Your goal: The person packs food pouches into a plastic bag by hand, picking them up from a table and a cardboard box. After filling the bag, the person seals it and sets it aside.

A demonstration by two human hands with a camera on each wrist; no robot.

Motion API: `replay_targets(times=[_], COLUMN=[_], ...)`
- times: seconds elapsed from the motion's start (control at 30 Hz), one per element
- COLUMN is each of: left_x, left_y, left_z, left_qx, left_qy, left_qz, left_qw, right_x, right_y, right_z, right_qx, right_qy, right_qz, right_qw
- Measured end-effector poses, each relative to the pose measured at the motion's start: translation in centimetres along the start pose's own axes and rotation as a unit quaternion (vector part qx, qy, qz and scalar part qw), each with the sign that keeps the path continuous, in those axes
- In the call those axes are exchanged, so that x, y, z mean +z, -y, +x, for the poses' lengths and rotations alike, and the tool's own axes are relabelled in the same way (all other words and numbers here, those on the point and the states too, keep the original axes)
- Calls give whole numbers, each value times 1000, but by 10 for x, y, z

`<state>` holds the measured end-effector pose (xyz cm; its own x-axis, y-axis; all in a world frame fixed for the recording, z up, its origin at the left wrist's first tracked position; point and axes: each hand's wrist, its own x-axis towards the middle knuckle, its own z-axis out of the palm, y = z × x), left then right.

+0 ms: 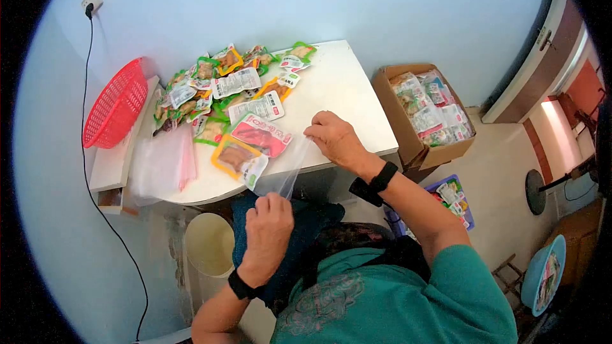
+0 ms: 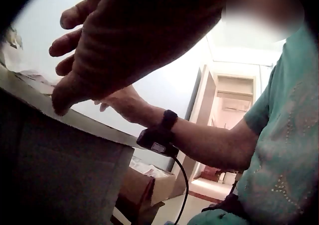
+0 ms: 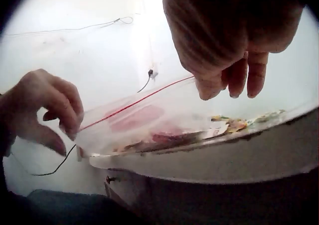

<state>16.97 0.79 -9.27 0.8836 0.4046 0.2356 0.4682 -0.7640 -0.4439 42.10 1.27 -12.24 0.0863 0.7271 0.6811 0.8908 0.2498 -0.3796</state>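
Between the two hands a clear plastic bag [image 1: 287, 169] is stretched; its red seal line shows in the right wrist view. My left hand [image 1: 268, 232] pinches the bag's near corner, also seen in the right wrist view, where the left hand [image 3: 45, 108] is at the left. My right hand [image 1: 338, 143] pinches the other end above the table edge. Beside or behind the film lie a pink packet [image 1: 261, 135] and an orange-edged packet [image 1: 234, 155]; whether they are inside the bag I cannot tell. In the left wrist view the left hand [image 2: 134, 40] hides the bag.
Food packets [image 1: 236, 83] are heaped on the white table [image 1: 344, 83]. At the left are a red basket [image 1: 118, 105] and a stack of clear bags [image 1: 162, 162]. A bucket [image 1: 209, 244] stands below; a filled carton [image 1: 414, 143] and a purple crate [image 1: 470, 210] are at the right.
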Motion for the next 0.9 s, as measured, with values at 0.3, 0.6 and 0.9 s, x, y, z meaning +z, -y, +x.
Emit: replay_targets(times=[0.3, 0.6, 0.9], left_x=[-93, -126, -54], left_y=[104, 138, 122], left_z=[-36, -86, -120], left_qx=[-85, -152, -184], left_qy=[-188, -62, -25], left_qz=[-138, -390, -528], left_qw=[969, 906, 829], right_x=[-69, -59, 0], right_y=[86, 126, 115], right_z=[59, 44, -10], right_qx=[-165, 138, 267], right_qy=[14, 226, 268], right_qz=[75, 352, 494], right_qw=[983, 898, 782])
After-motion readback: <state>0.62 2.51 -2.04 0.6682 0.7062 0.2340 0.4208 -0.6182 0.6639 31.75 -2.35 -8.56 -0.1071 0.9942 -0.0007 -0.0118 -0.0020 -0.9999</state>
